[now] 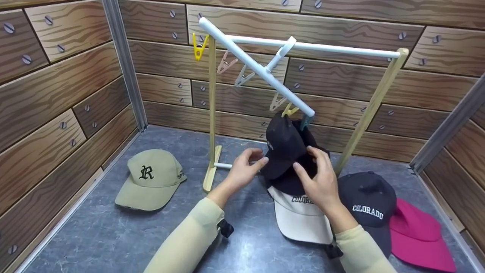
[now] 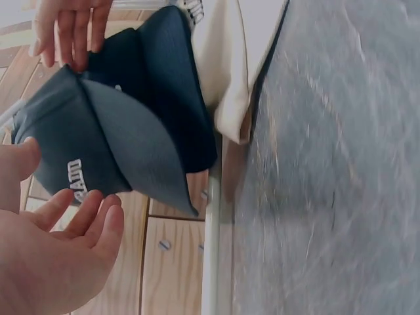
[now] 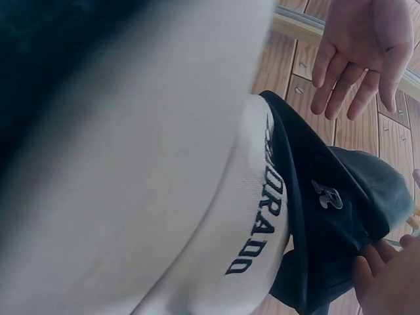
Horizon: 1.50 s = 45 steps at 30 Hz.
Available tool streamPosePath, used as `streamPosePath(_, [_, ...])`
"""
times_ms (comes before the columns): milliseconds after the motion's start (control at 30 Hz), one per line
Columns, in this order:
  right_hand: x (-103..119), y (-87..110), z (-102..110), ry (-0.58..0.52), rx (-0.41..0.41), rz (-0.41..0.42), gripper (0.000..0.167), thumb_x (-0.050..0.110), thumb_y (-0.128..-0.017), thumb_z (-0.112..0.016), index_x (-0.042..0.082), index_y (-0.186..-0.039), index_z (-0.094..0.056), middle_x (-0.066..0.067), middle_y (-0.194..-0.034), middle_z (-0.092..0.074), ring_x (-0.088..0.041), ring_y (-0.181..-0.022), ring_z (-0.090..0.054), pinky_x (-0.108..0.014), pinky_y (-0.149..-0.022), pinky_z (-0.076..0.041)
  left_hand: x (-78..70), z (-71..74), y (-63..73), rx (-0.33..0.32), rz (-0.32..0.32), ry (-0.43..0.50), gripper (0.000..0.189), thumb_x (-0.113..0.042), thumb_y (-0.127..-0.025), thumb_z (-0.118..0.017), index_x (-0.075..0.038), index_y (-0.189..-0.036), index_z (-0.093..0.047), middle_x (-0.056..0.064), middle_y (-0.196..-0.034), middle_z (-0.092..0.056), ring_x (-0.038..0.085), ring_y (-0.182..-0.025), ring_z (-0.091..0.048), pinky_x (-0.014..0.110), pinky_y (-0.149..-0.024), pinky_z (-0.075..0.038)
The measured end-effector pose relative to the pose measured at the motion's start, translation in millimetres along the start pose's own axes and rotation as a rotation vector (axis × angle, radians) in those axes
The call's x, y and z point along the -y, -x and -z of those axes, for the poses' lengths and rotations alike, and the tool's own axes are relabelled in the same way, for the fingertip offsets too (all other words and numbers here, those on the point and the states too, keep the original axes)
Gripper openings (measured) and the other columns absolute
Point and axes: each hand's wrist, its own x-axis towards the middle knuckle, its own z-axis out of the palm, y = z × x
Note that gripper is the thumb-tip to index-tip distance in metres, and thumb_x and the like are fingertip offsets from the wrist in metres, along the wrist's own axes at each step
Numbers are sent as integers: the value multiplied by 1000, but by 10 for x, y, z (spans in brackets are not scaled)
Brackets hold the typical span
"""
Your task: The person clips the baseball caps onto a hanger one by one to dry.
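Observation:
A black cap with white lettering hangs by a yellow clip from the lower end of a pale blue hanger. Behind it is a second black cap bearing an R; a teal clip sits close by. My left hand is beside the front cap's brim, fingers loosely bent and apart from the thumb, gripping nothing. The right hand has its fingers spread at the right side of the two caps, fingertips seemingly touching the rear one. A white COLORADO cap is below them.
The hanger hooks on a rack's top bar; several other clips, including a yellow one, hang along it. An olive cap lies left; a black COLORADO cap and a magenta cap lie right. Wood-patterned walls enclose the table.

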Motion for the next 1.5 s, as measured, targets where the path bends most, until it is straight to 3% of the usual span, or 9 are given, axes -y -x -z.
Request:
streamPosePath(200, [-19, 85, 65, 5, -13, -18, 54, 15, -100, -84, -5, -146, -64, -19, -140, -65, -34, -129, -61, -25, -108, -41, -15, -68, 56, 1, 9, 13, 46, -24, -108, -73, 8, -140, -65, 24, -135, -71, 37, -130, -67, 45, -113, -54])
streamPosePath(467, [-84, 169, 103, 2, 1, -65, 52, 14, -101, -83, -7, -144, -63, -21, -138, -65, -35, -127, -61, -35, -106, -45, -59, -116, 98, 31, 16, -5, 46, -27, -108, -74, 6, -140, -66, 19, -132, -73, 35, -126, -69, 46, -111, -55])
streamPosePath(867, [-69, 228, 36, -12, 20, -83, 51, 14, -101, -83, -8, -143, -63, -21, -135, -66, -35, -128, -61, -37, -105, -46, 84, -62, 110, 24, 22, -18, 46, -23, -108, -74, 10, -138, -65, 23, -130, -73, 39, -127, -68, 48, -110, -55])
streamPosePath(1133, [-35, 262, -50, 21, 64, -109, 55, 18, -100, -85, -4, -145, -63, -16, -130, -69, -31, -120, -64, -35, -101, -48, 108, 39, 114, 7, 57, -26, 46, -26, -109, -74, 7, -140, -66, 22, -132, -73, 36, -130, -67, 48, -112, -53])
streamPosePath(1500, [38, 300, -118, 34, 154, -135, 54, 23, -102, -83, -2, -146, -64, -14, -126, -69, -30, -113, -65, -47, -100, -52, 169, 260, 147, -1, 62, -58, 48, -28, -110, -72, 6, -143, -64, 22, -136, -71, 38, -133, -65, 51, -112, -53])
